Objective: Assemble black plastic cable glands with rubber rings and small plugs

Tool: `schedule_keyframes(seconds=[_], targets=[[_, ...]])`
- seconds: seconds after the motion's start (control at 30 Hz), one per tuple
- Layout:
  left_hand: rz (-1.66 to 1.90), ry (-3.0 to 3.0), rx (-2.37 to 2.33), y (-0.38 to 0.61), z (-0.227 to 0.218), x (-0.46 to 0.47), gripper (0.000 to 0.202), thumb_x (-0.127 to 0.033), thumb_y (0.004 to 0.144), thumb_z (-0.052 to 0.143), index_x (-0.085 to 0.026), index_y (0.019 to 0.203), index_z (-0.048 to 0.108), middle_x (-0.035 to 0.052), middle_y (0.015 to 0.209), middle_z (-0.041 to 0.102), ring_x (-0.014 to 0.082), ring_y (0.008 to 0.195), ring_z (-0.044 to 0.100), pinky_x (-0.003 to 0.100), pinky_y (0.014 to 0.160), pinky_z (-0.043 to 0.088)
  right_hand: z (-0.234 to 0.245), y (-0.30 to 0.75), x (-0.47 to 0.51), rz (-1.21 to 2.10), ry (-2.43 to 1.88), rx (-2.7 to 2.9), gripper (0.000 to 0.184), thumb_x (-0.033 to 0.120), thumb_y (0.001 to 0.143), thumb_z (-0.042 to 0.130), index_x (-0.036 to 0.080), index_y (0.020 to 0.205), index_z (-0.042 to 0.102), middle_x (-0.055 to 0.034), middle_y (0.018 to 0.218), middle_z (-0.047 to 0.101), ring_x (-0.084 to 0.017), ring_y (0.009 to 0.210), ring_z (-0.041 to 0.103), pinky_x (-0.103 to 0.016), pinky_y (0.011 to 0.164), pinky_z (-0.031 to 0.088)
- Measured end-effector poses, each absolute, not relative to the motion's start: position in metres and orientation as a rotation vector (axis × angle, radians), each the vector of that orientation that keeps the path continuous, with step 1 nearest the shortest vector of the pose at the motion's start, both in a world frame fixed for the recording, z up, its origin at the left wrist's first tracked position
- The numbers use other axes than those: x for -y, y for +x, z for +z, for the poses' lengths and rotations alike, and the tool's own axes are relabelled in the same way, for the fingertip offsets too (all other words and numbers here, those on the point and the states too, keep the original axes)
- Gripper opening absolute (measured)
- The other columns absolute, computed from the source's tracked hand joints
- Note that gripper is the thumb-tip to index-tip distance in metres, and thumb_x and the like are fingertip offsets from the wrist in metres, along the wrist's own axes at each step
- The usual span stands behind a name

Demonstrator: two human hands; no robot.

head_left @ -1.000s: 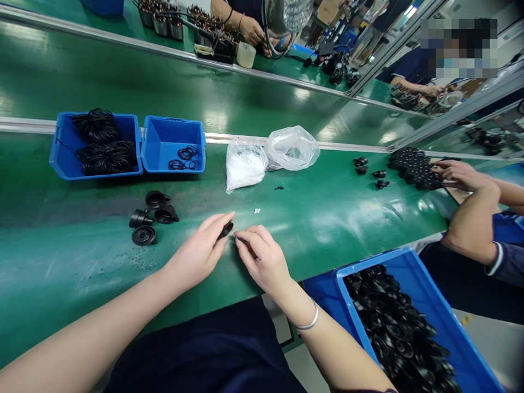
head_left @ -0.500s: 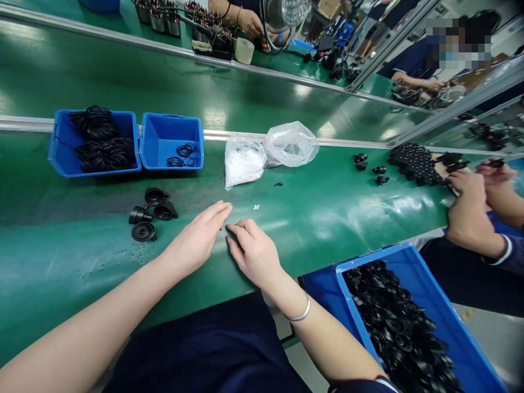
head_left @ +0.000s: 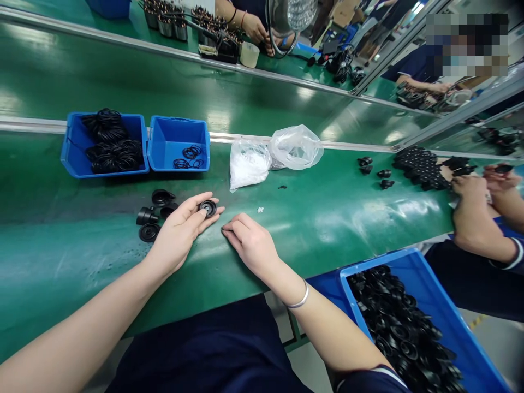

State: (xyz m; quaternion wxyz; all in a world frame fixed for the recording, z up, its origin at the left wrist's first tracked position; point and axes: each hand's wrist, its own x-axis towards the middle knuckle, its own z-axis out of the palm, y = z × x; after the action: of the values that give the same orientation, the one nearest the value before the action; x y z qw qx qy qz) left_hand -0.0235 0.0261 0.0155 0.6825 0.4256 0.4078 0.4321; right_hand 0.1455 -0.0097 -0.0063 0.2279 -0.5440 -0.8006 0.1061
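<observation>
Left hand (head_left: 179, 233), now turned palm-up, grips a round black rubber cap (head_left: 208, 208); right hand (head_left: 250, 245), open and empty, rests just beside it.

Two blue plastic bins (head_left: 73, 158) holding black rubber O-rings (head_left: 112, 155) are sitting at the left of the green conveyor belt (head_left: 82, 256), clear plastic bags (head_left: 295, 147) are lying to their right, and a blue plastic crate (head_left: 368, 289) full of black moulded rubber parts (head_left: 397, 327) is standing at lower right, in front of the belt.
</observation>
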Motion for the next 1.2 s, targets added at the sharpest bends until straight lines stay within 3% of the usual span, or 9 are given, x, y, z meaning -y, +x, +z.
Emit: schedule_keyframes(seconds=[0.43, 0.67, 0.97, 1.2], targets=[[0.832, 0.767, -0.865, -0.024, 0.02, -0.018, 0.032, -0.022, 0.09, 0.053, -0.015, 0.121, 0.055, 0.0112, 0.125, 0.061, 0.0263, 0.119, 0.058, 0.042, 0.107, 0.043, -0.01, 0.172, 0.021, 0.209, -1.46, 2.26, 0.015, 0.02, 0.096, 0.044, 0.016, 0.092, 0.058, -0.006, 0.087, 0.058, -0.015, 0.081, 0.059, -0.027, 0.074, 0.051], [0.731, 0.802, -0.861, -0.018, 0.018, -0.01, 0.037, -0.021, 0.087, 0.056, -0.017, 0.124, 0.054, 0.0086, 0.129, 0.06, 0.0246, 0.12, 0.057, 0.043, 0.11, 0.039, -0.003, 0.17, 0.026, 0.183, -1.416, 2.036, 0.007, 0.019, 0.091, 0.052, 0.018, 0.09, 0.06, -0.0039, 0.08, 0.058, -0.013, 0.073, 0.059, -0.026, 0.067, 0.052], [0.625, 1.057, -0.896, -0.015, 0.01, -0.007, 0.046, -0.024, 0.085, 0.055, -0.019, 0.131, 0.049, 0.0092, 0.141, 0.05, 0.025, 0.126, 0.05, 0.044, 0.109, 0.036, -0.003, 0.147, 0.017, 0.213, -1.381, 2.065, 0.011, 0.02, 0.093, 0.05, 0.019, 0.093, 0.061, -0.0054, 0.083, 0.062, -0.014, 0.082, 0.062, -0.026, 0.074, 0.054], [0.621, 1.13, -0.918, -0.017, 0.008, -0.009, 0.047, -0.022, 0.085, 0.054, -0.021, 0.131, 0.049, 0.0072, 0.138, 0.053, 0.0241, 0.126, 0.05, 0.042, 0.108, 0.038, -0.006, 0.144, 0.019, 0.22, -1.395, 1.993, 0.012, 0.019, 0.092, 0.051, 0.018, 0.096, 0.062, -0.0067, 0.085, 0.061, -0.015, 0.082, 0.063, -0.027, 0.075, 0.055]])
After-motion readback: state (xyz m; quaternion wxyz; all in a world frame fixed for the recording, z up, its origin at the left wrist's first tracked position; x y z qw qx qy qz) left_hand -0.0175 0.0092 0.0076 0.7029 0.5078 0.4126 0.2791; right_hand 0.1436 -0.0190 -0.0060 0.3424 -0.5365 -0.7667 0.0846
